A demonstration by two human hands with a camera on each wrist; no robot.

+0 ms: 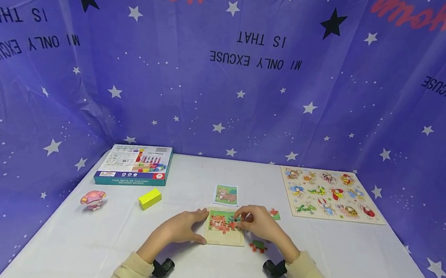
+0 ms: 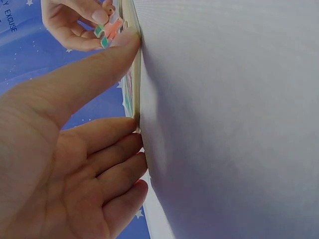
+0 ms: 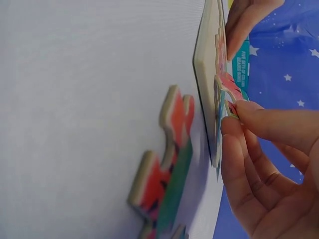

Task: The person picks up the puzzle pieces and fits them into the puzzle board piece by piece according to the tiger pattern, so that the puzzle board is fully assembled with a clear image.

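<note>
A small wooden puzzle board [image 1: 224, 239] lies in the middle of the table. Its upper part shows a tiger's face and green background, while bare wood shows along the bottom. My left hand [image 1: 177, 228] touches the board's left side, fingers and thumb fairly straight along its edge. Over the board's right part, my right hand [image 1: 261, 223] pinches an orange-and-green puzzle piece [image 2: 110, 33] between thumb and fingertips, tilted above the board in the right wrist view. Just right of the board lies a loose red-and-green piece [image 1: 258, 246]; another piece [image 1: 274, 214] sits farther back, partly behind the right hand.
A picture card [image 1: 226, 195] lies behind the board. At the left are a boxed toy set [image 1: 133, 165], a yellow block [image 1: 150, 199] and a pink toy figure [image 1: 93, 199]. An insect puzzle board [image 1: 330, 195] lies back right. A starry purple cloth [image 1: 218, 106] hangs behind.
</note>
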